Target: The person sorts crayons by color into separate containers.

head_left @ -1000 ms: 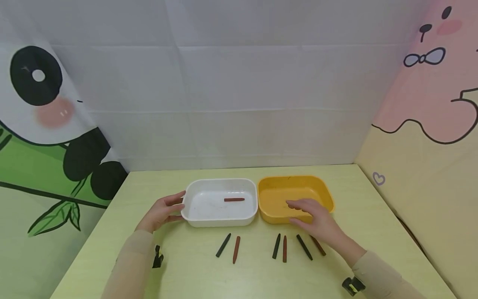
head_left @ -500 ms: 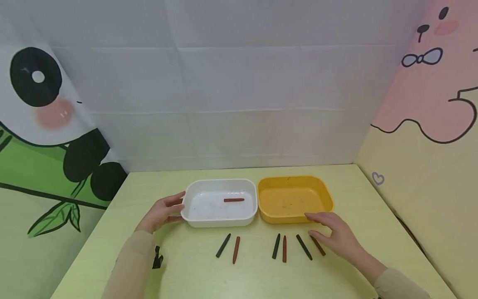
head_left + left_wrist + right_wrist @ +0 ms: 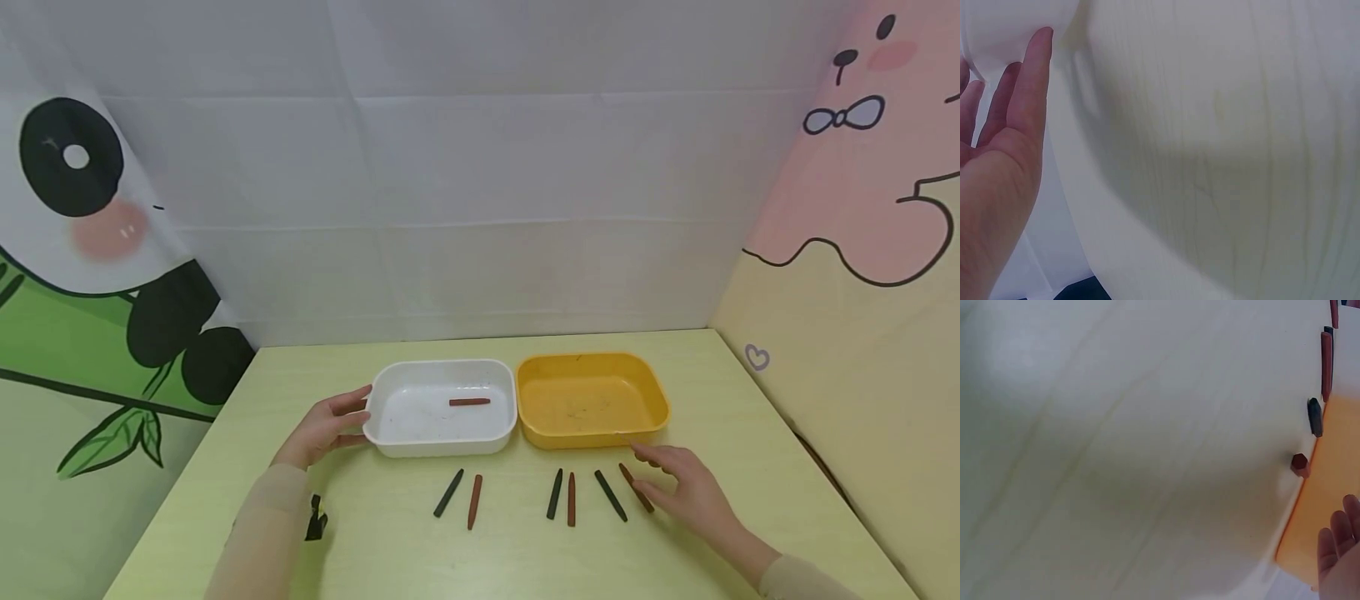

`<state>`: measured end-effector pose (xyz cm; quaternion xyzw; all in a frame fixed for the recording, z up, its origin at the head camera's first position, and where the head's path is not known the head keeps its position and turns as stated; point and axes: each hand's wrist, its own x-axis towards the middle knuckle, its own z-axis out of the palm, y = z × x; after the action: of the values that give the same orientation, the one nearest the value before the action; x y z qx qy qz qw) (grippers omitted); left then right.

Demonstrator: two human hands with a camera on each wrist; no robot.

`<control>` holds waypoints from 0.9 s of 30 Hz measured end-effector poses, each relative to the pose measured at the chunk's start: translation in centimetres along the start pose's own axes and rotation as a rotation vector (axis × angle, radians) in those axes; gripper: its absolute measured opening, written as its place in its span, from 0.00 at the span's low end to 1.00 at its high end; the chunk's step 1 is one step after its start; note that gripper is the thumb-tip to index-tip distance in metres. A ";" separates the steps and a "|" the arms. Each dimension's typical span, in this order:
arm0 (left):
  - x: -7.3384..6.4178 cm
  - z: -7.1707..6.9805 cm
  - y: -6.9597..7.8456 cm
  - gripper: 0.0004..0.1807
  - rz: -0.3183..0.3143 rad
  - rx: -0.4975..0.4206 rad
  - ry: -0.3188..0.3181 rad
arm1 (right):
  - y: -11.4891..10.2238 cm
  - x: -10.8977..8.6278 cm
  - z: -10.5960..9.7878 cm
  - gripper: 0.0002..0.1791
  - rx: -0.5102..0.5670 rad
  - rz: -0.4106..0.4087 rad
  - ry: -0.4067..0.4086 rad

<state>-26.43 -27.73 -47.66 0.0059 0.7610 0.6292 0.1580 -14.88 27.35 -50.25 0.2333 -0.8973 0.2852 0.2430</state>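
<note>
My left hand [image 3: 322, 426] rests its fingertips against the left end of a white tray [image 3: 412, 408], fingers fairly straight. In the left wrist view, the fingers touch the tray's outer wall [image 3: 997, 28]. Inside that tray lies one reddish-brown crayon [image 3: 469, 402]. My right hand [image 3: 688, 486] hovers with thumb and fingers apart near the front right corner of a yellow tray [image 3: 558, 408]. Its thumb tip overlaps the rightmost brown crayon [image 3: 628, 477] in the head view. In the right wrist view, the crayon's blunt end [image 3: 1299, 462] shows beyond the relaxed fingers [image 3: 1341, 528].
Left of that brown crayon lie a dark crayon [image 3: 611, 496], a red-brown one [image 3: 572, 500] and another dark one [image 3: 554, 494]. A dark crayon [image 3: 448, 493] and a red-brown one [image 3: 475, 502] lie before the white tray. The trays stand side by side on the table [image 3: 390, 550].
My right hand has drawn back from over the yellow tray, toward the right and front, to beside the rightmost brown crayon. My left hand stays at the white tray.
</note>
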 end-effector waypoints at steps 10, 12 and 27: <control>0.1 -0.1 0.0 0.35 0.007 0.002 -0.010 | 0.8 -1.2 0.9 0.32 0.007 0.100 -0.092; 0.1 -0.1 0.0 0.35 0.005 -0.005 -0.009 | 1.0 -1.4 1.0 0.32 0.001 0.127 -0.118; 0.1 -0.1 -0.1 0.35 0.007 -0.005 -0.005 | 1.0 -1.6 1.8 0.30 0.035 0.227 -0.183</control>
<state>-26.49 -27.81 -47.80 0.0099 0.7591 0.6315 0.1577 -14.70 27.43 -52.84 0.1593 -0.9313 0.3038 0.1223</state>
